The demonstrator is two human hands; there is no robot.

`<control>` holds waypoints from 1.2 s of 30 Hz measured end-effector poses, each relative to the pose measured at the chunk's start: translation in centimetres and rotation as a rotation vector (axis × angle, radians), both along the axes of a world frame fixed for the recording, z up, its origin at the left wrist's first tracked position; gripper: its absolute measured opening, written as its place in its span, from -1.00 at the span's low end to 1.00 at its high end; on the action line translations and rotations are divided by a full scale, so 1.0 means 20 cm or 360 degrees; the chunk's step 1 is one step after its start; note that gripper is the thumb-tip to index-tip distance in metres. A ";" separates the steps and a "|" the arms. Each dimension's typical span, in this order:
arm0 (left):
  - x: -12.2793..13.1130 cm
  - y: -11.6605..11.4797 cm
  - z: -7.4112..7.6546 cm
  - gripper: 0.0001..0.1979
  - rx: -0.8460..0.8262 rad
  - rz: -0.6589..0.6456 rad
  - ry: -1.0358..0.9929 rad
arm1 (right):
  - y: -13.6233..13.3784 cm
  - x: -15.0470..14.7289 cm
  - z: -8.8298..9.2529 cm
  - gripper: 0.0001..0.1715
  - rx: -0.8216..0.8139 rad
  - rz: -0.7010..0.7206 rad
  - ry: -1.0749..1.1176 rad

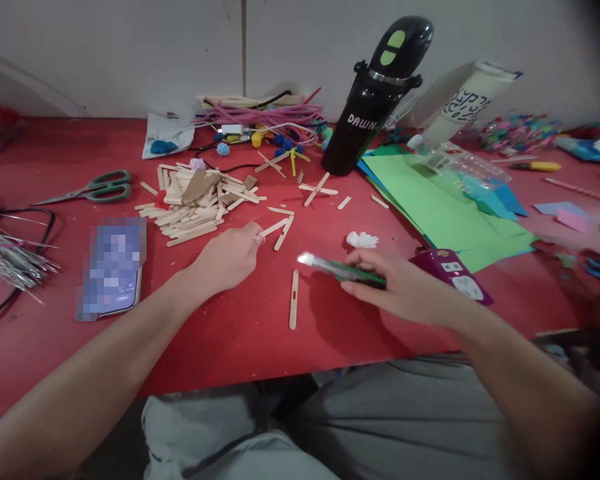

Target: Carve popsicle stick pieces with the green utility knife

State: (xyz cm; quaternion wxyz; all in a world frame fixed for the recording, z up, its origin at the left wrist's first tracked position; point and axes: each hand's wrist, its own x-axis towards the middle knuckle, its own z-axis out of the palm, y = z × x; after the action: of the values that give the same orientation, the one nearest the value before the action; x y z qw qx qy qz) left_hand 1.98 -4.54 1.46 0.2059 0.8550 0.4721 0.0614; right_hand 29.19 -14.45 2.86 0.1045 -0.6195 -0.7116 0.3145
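Note:
My left hand (230,257) is closed in a pinch at the end of a short craft stick (274,228), beside another stick piece (284,233) that it meets at an angle. In my right hand (380,280) is a utility knife (353,273) with a green and black handle, its blade pointing left above the table. A craft stick with a slot in its middle (293,313) lies flat between my hands, nearer the front edge. A crumpled white tissue (363,239) sits just behind my right hand.
A pile of craft sticks (195,200), scissors (107,187) and a phone (113,267) lie to the left. Crossed sticks (319,190), a black bottle (365,113) and green paper sheets (430,200) are behind. A purple device (455,273) lies beside my right wrist.

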 end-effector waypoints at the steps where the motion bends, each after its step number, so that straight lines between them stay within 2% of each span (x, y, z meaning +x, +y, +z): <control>1: 0.00 0.00 0.00 -0.75 -0.0010 0.0007 -0.0022 | 0.01 -0.04 -0.03 -0.74 0.0147 -0.0112 0.0148; 3: 0.00 0.00 0.01 -0.75 -0.0050 0.0016 -0.0064 | 0.02 -0.12 -0.06 -0.76 0.0184 -0.0241 0.0471; 5: -0.01 0.00 0.02 -0.76 -0.0084 0.0009 -0.0082 | 0.04 -0.18 -0.07 -0.76 0.0230 -0.0282 0.0586; 11: 0.01 0.00 0.01 -0.71 0.0016 -0.0040 0.0177 | 0.09 -0.27 -0.04 -0.68 0.0076 -0.0149 0.0516; 14: 0.02 -0.01 0.00 -0.70 0.0072 -0.0054 0.0266 | 0.11 -0.28 -0.04 -0.63 -0.0003 -0.0150 0.0552; 20: 0.02 -0.01 0.01 -0.69 0.0052 -0.0034 0.0278 | 0.11 -0.30 -0.06 -0.61 0.0024 -0.0097 0.0603; 25: 0.03 0.00 0.01 -0.72 0.0006 -0.0008 0.0260 | 0.11 -0.30 -0.04 -0.59 -0.0093 -0.0171 0.0735; 31: 0.02 -0.01 -0.01 -0.70 0.0050 -0.0037 0.0203 | 0.12 -0.31 -0.05 -0.59 -0.0076 -0.0103 0.0732; 36: 0.02 -0.01 -0.01 -0.69 0.0053 -0.0042 0.0222 | 0.12 -0.30 -0.05 -0.58 -0.0087 -0.0137 0.0743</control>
State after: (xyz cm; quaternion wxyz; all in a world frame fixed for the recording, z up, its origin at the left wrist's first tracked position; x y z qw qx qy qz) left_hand 2.38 -4.73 1.32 0.1591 0.8665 0.4730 0.0067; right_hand 23.14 -12.12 1.80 0.2628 -0.5624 -0.6323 0.4635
